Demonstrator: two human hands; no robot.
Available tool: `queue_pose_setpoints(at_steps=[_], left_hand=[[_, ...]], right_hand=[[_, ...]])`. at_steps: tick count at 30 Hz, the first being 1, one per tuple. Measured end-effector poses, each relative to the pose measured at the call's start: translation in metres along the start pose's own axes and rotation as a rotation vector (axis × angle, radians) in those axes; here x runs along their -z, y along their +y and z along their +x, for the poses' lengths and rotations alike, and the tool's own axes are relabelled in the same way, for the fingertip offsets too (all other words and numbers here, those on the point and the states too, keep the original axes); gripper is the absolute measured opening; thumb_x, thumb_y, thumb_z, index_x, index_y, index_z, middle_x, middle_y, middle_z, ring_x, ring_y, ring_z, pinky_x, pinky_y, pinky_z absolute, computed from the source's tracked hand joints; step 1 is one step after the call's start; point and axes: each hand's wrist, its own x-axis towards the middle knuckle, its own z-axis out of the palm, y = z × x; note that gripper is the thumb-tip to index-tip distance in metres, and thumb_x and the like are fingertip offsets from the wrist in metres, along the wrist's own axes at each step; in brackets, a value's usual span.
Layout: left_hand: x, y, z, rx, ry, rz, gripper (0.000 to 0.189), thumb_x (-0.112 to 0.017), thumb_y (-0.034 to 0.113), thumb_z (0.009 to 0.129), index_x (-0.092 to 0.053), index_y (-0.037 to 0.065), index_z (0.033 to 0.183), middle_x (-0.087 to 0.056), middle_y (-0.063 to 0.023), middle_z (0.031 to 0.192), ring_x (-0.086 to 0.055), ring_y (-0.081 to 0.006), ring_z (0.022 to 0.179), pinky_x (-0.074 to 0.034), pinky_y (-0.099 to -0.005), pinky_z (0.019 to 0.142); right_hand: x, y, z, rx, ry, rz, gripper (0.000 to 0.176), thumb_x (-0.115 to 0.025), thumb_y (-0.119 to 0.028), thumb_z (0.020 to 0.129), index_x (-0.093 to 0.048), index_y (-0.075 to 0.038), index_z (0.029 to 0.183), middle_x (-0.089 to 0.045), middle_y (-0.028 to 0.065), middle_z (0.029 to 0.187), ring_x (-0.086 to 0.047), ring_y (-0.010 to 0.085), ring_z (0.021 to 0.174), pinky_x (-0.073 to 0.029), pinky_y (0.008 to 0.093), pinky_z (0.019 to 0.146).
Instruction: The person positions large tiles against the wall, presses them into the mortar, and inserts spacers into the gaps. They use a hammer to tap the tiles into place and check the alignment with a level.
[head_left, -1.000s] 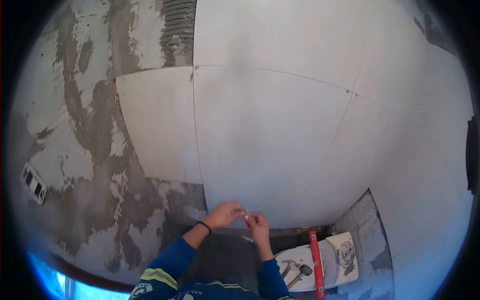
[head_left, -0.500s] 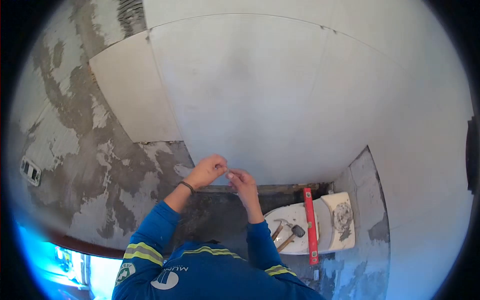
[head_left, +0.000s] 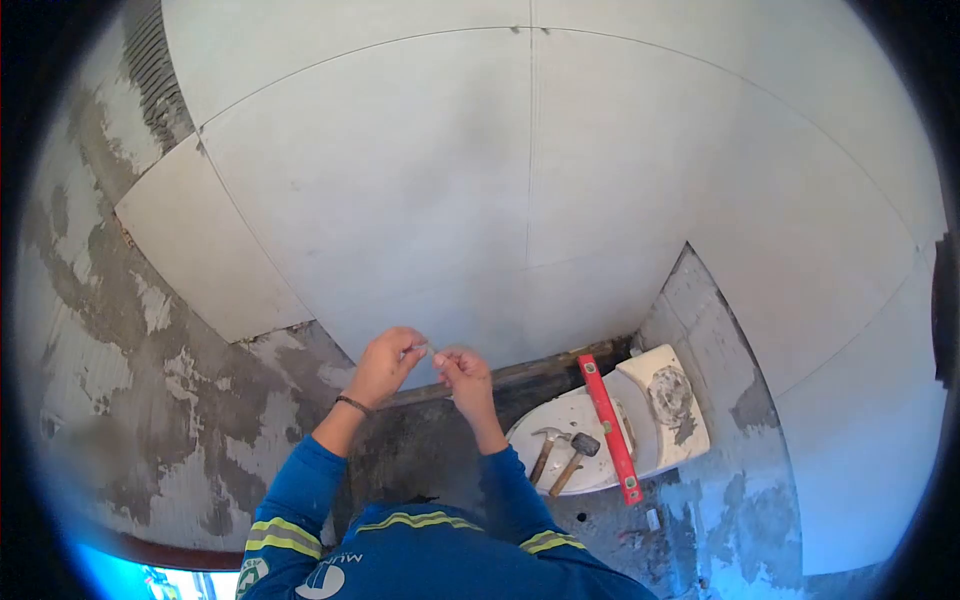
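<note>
My left hand (head_left: 383, 366), with a dark band around the wrist, is closed in a pinch. Its fingertips grip a small pale greyish piece (head_left: 430, 348), too small to name. Close beside it my right hand (head_left: 466, 384) is pinched too, its thumb and forefinger at the other side of that piece. Both hands are raised in front of the large light wall tiles (head_left: 420, 200), near their lower edge.
A white toilet (head_left: 540, 415) stands to the right, bearing a red spirit level (head_left: 610, 430), a claw hammer (head_left: 543, 455) and a rubber mallet (head_left: 573, 463). Bare, patchy mortar wall (head_left: 190, 400) is on the left. A wall edge (head_left: 735, 320) stands right of the toilet.
The view has turned, so the tiles, toilet and tools appear shifted left. My hands stay pinched close together, slightly lower and further left in view.
</note>
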Motion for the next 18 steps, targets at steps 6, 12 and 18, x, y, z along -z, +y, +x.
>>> queue_pose_setpoints(at_steps=[6, 12, 18], left_hand=[[-0.009, 0.01, -0.001, 0.041, -0.001, 0.007, 0.013, -0.063, 0.013, 0.083, -0.067, 0.001, 0.088, -0.064, -0.0158, 0.104, -0.061, -0.0316, 0.092, -0.049, -0.038, 0.079], [-0.02, -0.004, -0.003, 0.01, 0.063, -0.076, 0.01, -0.064, 0.011, 0.081, -0.065, 0.001, 0.084, -0.063, -0.0154, 0.106, -0.06, -0.0294, 0.094, -0.049, -0.037, 0.079], [-0.009, -0.033, -0.008, 0.066, 0.143, -0.122, 0.011, -0.061, 0.011, 0.085, -0.058, 0.001, 0.085, -0.06, -0.0144, 0.109, -0.058, -0.0252, 0.091, -0.047, -0.0328, 0.077]], right_hand=[[0.003, 0.004, -0.004, 0.016, 0.044, 0.023, 0.011, -0.065, -0.016, 0.088, -0.064, -0.006, 0.086, -0.059, -0.0024, 0.072, -0.052, 0.0044, 0.061, -0.041, 0.0193, 0.055], [0.0, 0.013, -0.003, 0.016, 0.036, -0.018, 0.014, -0.066, -0.018, 0.087, -0.063, -0.005, 0.084, -0.059, -0.0017, 0.072, -0.052, 0.0051, 0.062, -0.041, 0.0195, 0.055], [-0.014, 0.008, 0.015, -0.029, -0.087, -0.172, 0.021, -0.067, -0.024, 0.086, -0.063, -0.003, 0.087, -0.061, 0.0012, 0.076, -0.055, 0.0094, 0.068, -0.045, 0.0237, 0.062]])
